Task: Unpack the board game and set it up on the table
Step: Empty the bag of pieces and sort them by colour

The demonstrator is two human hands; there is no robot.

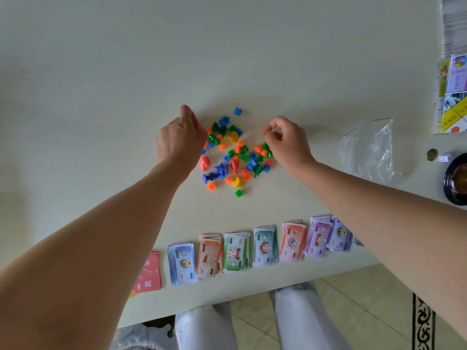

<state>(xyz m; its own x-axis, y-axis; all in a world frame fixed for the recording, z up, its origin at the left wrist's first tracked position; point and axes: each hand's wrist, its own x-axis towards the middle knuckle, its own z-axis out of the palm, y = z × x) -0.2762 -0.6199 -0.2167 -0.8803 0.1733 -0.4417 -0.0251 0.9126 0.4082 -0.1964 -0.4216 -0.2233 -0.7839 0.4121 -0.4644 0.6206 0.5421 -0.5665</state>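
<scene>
A heap of small plastic game pieces [233,154] in blue, green, orange, red and yellow lies mid-table. My left hand [180,141] is at the heap's left edge, fingers curled round a red piece [195,122]. My right hand [286,142] is at the heap's right edge, fingers curled, with an orange-red piece [278,135] showing inside them. A lone blue piece [237,111] sits just beyond the heap. Several stacks of play money [260,246] form a row along the near edge, with red cards [149,274] at its left end.
An empty clear zip bag [369,150] lies right of the heap. The folded game board [452,94] is at the far right edge. A coin [432,154], a white die [445,157] and a dark round cup [456,180] sit near the right edge. My knees show below the table edge.
</scene>
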